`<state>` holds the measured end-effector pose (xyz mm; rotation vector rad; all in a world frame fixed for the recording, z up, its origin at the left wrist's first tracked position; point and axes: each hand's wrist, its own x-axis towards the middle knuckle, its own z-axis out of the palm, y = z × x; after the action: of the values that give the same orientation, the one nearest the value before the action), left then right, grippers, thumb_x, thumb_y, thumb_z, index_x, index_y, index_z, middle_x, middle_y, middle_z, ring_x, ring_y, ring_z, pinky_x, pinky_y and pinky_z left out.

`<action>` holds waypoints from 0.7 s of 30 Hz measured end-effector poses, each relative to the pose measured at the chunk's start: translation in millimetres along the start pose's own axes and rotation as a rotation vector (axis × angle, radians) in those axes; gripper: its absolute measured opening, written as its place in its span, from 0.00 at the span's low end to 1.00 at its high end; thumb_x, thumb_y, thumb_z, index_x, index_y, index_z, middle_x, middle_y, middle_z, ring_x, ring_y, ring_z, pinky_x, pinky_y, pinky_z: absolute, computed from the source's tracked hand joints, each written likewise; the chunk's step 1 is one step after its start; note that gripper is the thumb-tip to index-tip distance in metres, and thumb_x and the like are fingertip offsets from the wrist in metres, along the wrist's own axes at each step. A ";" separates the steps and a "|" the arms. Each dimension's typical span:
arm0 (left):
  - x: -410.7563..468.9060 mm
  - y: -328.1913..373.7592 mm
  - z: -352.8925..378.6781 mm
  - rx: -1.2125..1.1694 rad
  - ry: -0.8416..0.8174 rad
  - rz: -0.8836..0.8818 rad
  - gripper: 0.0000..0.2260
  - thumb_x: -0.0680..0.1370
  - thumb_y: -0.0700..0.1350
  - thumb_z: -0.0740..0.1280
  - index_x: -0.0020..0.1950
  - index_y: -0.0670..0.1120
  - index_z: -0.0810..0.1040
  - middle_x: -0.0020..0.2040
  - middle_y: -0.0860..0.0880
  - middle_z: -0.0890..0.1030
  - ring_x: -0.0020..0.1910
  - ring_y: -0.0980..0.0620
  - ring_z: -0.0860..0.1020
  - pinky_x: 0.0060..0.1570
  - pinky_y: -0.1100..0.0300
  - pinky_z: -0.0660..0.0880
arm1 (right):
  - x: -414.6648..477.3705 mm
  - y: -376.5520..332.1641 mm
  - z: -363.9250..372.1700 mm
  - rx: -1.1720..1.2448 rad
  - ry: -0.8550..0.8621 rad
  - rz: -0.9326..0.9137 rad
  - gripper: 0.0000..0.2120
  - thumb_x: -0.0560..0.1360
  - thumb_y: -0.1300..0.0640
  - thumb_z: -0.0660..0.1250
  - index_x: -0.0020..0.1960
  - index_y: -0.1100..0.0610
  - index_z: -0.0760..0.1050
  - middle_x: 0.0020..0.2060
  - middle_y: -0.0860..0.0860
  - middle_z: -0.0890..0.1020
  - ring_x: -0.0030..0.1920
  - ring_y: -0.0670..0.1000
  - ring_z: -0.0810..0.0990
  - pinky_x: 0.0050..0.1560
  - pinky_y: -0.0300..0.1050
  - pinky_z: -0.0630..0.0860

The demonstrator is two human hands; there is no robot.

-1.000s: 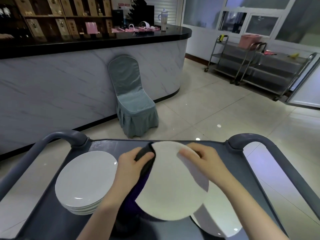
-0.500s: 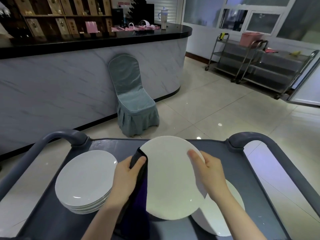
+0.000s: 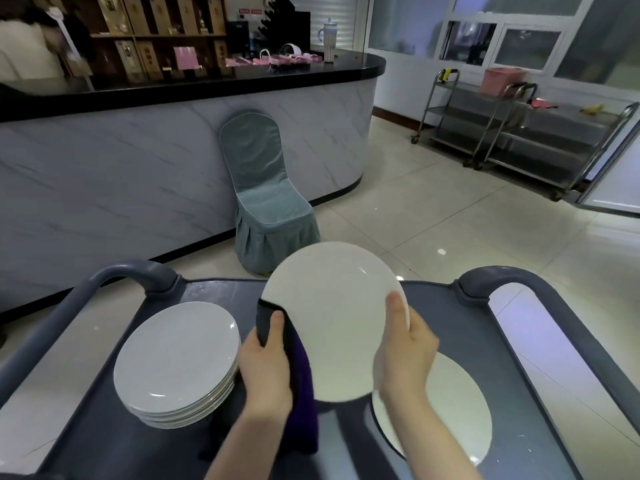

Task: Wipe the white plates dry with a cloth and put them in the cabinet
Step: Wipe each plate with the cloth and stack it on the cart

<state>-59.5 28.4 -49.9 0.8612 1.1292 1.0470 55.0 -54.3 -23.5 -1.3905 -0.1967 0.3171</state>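
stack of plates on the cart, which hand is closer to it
Left. The left hand, pinching the dark cloth against the held plate, sits right beside the stack of plates. The right hand grips the held plate's far edge, with that plate between.

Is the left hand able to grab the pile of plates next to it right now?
Probably not yet. The pile of plates sits close beside the left hand with nothing between, but that hand is busy pressing the cloth against the held plate.
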 end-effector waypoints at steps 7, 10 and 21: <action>9.2 2.2 -9.7 -0.006 0.054 -0.012 0.08 0.80 0.47 0.67 0.44 0.46 0.80 0.38 0.54 0.85 0.41 0.53 0.81 0.40 0.59 0.75 | -1.3 15.6 -11.7 -0.138 -0.203 0.076 0.14 0.80 0.51 0.65 0.37 0.54 0.72 0.28 0.43 0.74 0.31 0.44 0.71 0.33 0.35 0.70; 23.5 14.7 -23.1 0.172 -0.098 0.098 0.09 0.80 0.47 0.67 0.41 0.47 0.82 0.37 0.50 0.85 0.38 0.52 0.80 0.38 0.57 0.76 | 32.3 -14.9 -25.9 -0.355 -0.437 -0.052 0.05 0.77 0.53 0.70 0.44 0.53 0.78 0.33 0.51 0.82 0.35 0.48 0.76 0.36 0.39 0.72; 29.4 25.3 -19.1 0.588 -0.454 0.331 0.08 0.78 0.50 0.68 0.40 0.53 0.81 0.37 0.53 0.84 0.33 0.60 0.78 0.35 0.69 0.72 | 51.2 -35.2 -14.0 -0.714 -0.749 -0.297 0.23 0.78 0.47 0.69 0.31 0.54 0.64 0.28 0.44 0.64 0.31 0.44 0.62 0.34 0.40 0.59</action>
<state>-80.6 64.5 -39.0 1.7048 0.9235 0.7185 111.4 -55.5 6.2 -1.8513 -1.2175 0.5392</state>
